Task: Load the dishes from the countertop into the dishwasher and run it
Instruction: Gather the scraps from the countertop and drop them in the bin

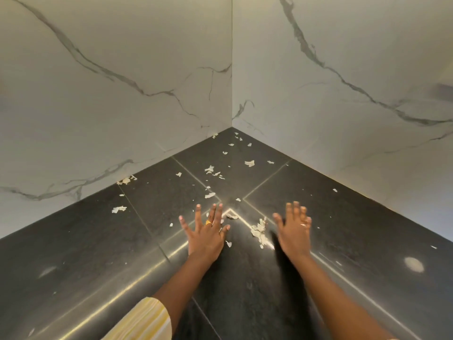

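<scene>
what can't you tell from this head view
Head view: whether the left hand and right hand touch the dark surface; their backs hide the palms.
Head view: what the pale scraps are; too small.
Head view: the dark smudge on the right wall; blurred at the frame edge.

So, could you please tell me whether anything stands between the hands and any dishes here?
No dish or dishwasher is in view. Only small pale scraps litter the dark stone countertop around the open left hand and right hand.
</scene>
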`<state>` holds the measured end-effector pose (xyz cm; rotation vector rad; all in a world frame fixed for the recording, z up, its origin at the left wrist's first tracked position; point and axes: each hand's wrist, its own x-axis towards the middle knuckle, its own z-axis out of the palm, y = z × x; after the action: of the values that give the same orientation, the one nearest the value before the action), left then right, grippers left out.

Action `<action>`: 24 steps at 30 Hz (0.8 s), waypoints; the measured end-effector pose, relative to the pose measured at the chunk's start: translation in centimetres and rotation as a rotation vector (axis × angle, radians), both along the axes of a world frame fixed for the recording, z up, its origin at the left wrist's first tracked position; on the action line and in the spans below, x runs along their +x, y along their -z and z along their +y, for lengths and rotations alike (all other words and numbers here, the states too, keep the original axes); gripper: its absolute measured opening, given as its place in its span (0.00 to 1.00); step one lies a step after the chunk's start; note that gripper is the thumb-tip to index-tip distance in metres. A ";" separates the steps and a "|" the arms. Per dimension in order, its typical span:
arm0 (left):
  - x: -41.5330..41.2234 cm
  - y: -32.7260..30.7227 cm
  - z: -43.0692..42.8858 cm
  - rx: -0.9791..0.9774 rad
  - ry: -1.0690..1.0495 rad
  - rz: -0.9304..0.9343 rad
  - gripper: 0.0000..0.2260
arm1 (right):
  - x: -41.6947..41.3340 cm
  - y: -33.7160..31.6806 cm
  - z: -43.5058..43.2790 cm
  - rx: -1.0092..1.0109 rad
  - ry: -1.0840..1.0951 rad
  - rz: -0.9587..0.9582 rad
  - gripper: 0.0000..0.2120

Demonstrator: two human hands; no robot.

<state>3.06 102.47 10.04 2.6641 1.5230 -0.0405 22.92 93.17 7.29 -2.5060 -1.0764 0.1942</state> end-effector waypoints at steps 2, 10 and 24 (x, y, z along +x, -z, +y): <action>-1.7 -0.4 1.5 -0.001 -0.045 -0.031 0.28 | 2.5 0.1 -0.5 -0.008 0.220 0.026 0.33; -6.3 1.8 4.1 -0.100 -0.169 -0.051 0.30 | 0.2 0.1 4.2 -0.125 -0.060 0.016 0.30; -9.7 2.3 9.5 -0.121 -0.512 -0.282 0.28 | -2.4 0.0 1.5 0.096 0.055 0.161 0.27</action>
<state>-6.68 111.96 7.71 2.0123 1.9640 0.2497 20.57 94.69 7.29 -2.3854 -0.9290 0.3151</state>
